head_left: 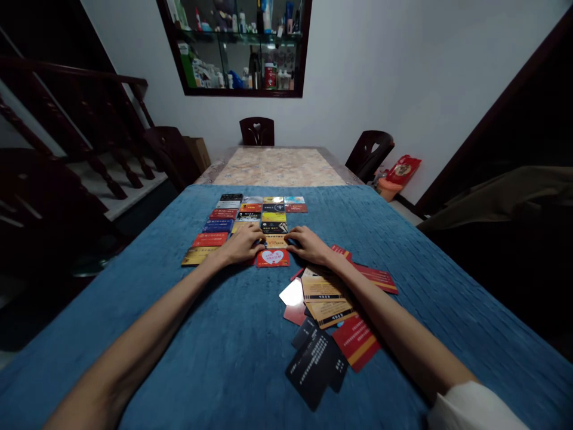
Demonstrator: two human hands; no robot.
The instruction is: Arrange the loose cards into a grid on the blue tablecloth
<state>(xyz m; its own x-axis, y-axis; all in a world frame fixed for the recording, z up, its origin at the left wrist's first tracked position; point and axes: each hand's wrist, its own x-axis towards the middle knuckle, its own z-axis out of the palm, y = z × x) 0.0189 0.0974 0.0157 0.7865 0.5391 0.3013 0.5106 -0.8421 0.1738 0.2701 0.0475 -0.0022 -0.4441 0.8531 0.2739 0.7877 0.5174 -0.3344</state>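
Several plastic cards lie in neat rows (250, 216) on a blue cloth (215, 334). My left hand (244, 243) and my right hand (308, 245) rest palm down on either side of a tan card (276, 241), fingertips touching its edges. A red card with a white heart (273, 258) lies just in front of it. Under and beside my right forearm is a loose heap of cards (324, 316), red, tan, black and one shiny white.
The blue cloth covers the near part of a long table; beyond it a patterned tabletop (277, 167) shows. Dark wooden chairs (256, 131) stand at the far end and right. A staircase railing (89, 119) runs along the left. A glass wall cabinet (237, 45) hangs above.
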